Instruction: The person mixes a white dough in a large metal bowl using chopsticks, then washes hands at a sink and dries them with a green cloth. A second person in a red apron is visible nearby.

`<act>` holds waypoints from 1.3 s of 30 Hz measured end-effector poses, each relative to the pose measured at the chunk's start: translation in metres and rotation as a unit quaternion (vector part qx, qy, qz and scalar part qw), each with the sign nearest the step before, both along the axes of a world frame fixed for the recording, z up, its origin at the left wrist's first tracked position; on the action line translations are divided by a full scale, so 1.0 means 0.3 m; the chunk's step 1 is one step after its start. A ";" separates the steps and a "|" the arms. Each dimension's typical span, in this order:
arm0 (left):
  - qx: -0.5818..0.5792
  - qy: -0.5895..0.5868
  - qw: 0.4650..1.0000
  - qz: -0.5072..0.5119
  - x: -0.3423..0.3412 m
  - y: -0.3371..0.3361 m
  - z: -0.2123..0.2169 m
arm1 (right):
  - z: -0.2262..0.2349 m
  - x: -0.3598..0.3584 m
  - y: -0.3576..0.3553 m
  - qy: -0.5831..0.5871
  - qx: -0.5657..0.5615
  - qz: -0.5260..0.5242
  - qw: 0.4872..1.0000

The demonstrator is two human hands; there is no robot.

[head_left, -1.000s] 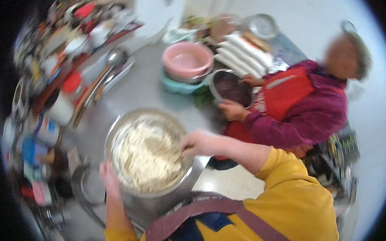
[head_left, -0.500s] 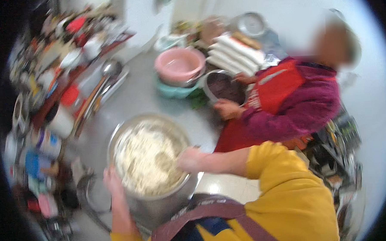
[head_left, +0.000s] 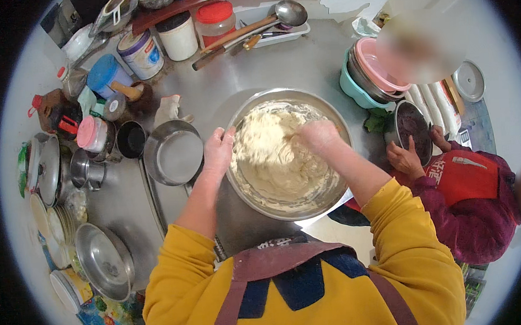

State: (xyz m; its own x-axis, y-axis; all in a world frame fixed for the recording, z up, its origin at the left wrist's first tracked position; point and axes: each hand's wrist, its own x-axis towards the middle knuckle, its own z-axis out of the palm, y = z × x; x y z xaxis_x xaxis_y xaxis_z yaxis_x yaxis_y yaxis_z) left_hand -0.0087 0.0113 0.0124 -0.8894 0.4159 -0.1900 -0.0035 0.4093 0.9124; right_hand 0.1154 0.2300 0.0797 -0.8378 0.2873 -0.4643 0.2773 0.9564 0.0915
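Note:
A wide steel mixing bowl (head_left: 260, 211) stands before me on the metal counter. Inside lies a pale, sticky dough (head_left: 271, 144), heaped at the left and smeared around the walls. My left hand (head_left: 218, 151) is closed on the bowl's left rim, thumb upward. Over the dough, at the right of the heap, my right hand (head_left: 319, 138) is curled closed. Its fingertips are hidden and slightly blurred, so what they hold cannot be made out. Pale flour or dough coats both hands.
At the right a co-worker in a red apron (head_left: 464, 177) holds a bowl of dark filling (head_left: 413, 127). Stacked pink and teal basins (head_left: 353, 89) stand beyond. A steel pot (head_left: 174, 153) sits left of my bowl. Jars and a ladle (head_left: 290, 13) line the back.
The view has swung so that the bowl sits nearer the middle and looks sharper. My right hand has shifted from the bowl's right edge to over the dough; my left stays on the rim.

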 end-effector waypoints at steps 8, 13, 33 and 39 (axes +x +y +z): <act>-0.012 0.050 0.999 -0.012 -0.008 -0.003 -0.025 | 0.088 0.095 0.203 0.023 0.074 -0.117 0.990; -0.008 0.046 0.999 -0.004 0.001 0.002 -0.002 | -0.032 -0.034 -0.036 0.082 0.083 0.044 0.992; 0.042 -0.066 0.997 -0.007 -0.020 0.007 -0.045 | -0.003 -0.007 -0.028 0.068 -0.055 0.020 0.996; 0.046 -0.090 0.995 -0.017 -0.022 0.006 -0.019 | 0.013 0.054 0.031 0.116 -0.011 -0.075 0.990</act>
